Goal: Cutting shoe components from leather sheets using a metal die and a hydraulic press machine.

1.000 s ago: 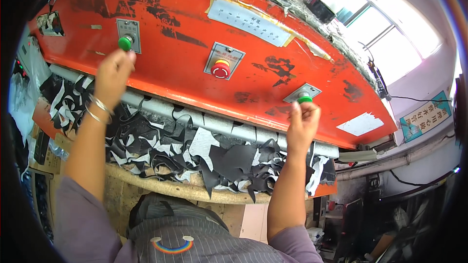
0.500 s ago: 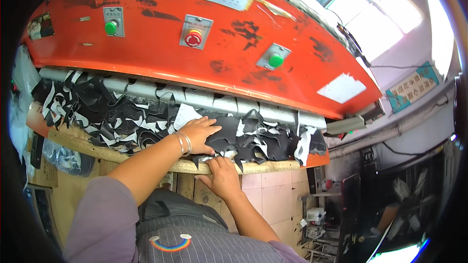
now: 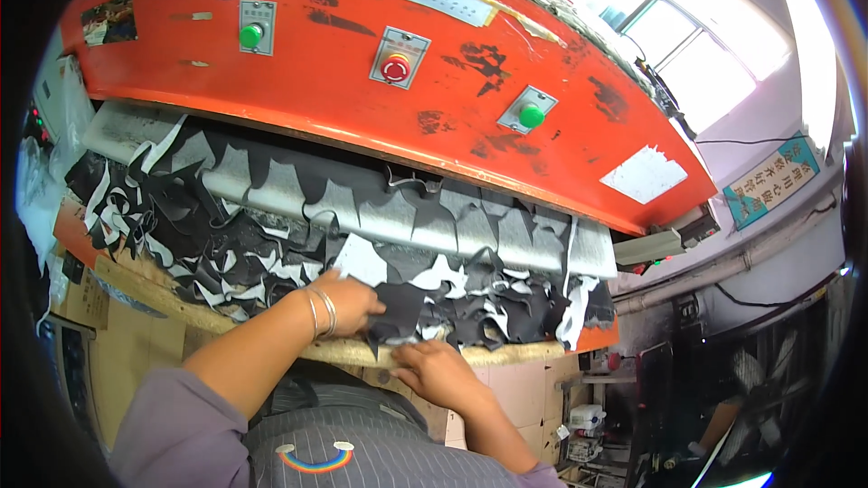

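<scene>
My left hand (image 3: 348,304), with bangles at the wrist, has its fingers drawn together on a dark sheet piece (image 3: 398,309) amid the scraps; its fingertips are partly hidden. Beside its knuckles lies a white-faced piece (image 3: 361,260). At the wooden front rail (image 3: 520,352), my right hand (image 3: 441,372) has curled fingers; whatever they may hold is hidden. Around both hands spreads a heap of curled dark scraps (image 3: 203,239) with white undersides. Behind, a cut dark sheet (image 3: 307,176) with a jagged edge hangs over a pale ledge (image 3: 434,237) of the press.
An orange press front (image 3: 325,81) spans the far side, with a green button (image 3: 250,35), a red emergency button (image 3: 395,69) and another green button (image 3: 532,116). Dark equipment (image 3: 750,380) stands at the right. A cardboard box (image 3: 81,307) is at the left.
My left hand's spread fingers have drawn together. My right hand remains at the rail. The view has shifted, and more of the jagged sheet and pale ledge shows under the press.
</scene>
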`<state>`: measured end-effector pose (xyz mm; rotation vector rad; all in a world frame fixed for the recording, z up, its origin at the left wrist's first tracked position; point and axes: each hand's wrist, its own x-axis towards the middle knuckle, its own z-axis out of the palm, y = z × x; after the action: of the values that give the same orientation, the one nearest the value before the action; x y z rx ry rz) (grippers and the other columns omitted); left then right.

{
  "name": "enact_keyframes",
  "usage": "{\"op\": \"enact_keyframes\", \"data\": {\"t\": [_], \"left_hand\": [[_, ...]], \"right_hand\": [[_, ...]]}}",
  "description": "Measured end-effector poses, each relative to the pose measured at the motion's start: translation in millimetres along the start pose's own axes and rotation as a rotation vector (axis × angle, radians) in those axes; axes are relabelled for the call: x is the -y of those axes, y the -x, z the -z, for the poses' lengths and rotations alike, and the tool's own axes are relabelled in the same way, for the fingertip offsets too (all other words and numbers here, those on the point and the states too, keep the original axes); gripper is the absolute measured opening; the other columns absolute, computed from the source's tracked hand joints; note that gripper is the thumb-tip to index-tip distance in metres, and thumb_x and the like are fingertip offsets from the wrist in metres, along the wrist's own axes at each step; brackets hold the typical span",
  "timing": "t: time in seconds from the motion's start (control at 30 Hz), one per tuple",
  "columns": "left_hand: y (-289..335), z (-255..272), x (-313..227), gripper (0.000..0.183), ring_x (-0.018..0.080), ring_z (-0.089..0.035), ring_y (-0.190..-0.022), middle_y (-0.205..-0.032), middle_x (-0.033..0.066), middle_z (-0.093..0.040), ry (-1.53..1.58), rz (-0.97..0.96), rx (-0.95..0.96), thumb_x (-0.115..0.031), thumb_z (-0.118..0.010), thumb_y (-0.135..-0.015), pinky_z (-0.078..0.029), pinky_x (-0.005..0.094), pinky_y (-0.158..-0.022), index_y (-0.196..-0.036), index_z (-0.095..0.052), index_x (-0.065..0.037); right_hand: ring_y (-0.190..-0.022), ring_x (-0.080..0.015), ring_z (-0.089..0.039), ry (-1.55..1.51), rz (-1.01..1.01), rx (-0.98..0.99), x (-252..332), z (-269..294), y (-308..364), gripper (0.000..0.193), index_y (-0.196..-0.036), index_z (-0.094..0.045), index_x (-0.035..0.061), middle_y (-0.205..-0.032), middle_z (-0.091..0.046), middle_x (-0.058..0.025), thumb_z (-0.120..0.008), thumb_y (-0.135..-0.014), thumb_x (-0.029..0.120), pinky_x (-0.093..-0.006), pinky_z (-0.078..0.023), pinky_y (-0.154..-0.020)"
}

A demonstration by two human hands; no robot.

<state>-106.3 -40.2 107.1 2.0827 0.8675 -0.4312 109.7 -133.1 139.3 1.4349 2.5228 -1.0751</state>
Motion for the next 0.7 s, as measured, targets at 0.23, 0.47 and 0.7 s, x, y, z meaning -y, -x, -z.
{"op": "enact_keyframes", "data": {"t": [0.23, 0.47, 0.7], "left_hand": [[12.5, -9.3, 22.1, 0.063, 0.0335, -0.048, -0.123, -0.131, 0.0181, -0.054, 0.203, -0.144, -0.237, -0.046, -0.062, -0.084, -0.034, 0.0428, -0.105, -0.129, -0.054, -0.003], [-51.0, -4.5, 64.7, 0.043, 0.0236, -0.064, -0.097, -0.112, 0.0153, -0.065, 0.639, -0.165, -0.657, -0.03, -0.065, -0.087, -0.05, 0.0327, -0.085, -0.118, -0.061, -0.002], [-102.1, 16.9, 123.1, 0.028, 0.012, -0.063, -0.082, -0.101, 0.0086, -0.066, 1.035, -0.01, -1.195, -0.012, -0.062, -0.089, -0.053, 0.0262, -0.07, -0.115, -0.06, 0.0]], "right_hand": [[-0.065, -0.0194, -0.06, 0.18, 0.53, -0.628, 135.6, 143.6, 7.7, 0.018, -0.086, -0.063, 0.0064, -0.072, -0.062, -0.0005, -0.067, -0.068, 0.007, -0.0325, -0.051, -0.074], [-0.049, -0.0133, -0.05, 0.346, 0.877, -0.82, 129.9, 131.4, 23.5, 0.016, -0.088, -0.055, 0.0122, -0.068, -0.057, -0.0013, -0.059, -0.073, 0.008, -0.033, -0.054, -0.058], [-0.05, -0.012, -0.051, 0.261, 1.687, -1.082, 83.7, 96.4, -21.9, 0.019, -0.085, -0.059, 0.0114, -0.065, -0.055, 0.004, -0.065, -0.068, 0.008, -0.0271, -0.053, -0.06]]}}
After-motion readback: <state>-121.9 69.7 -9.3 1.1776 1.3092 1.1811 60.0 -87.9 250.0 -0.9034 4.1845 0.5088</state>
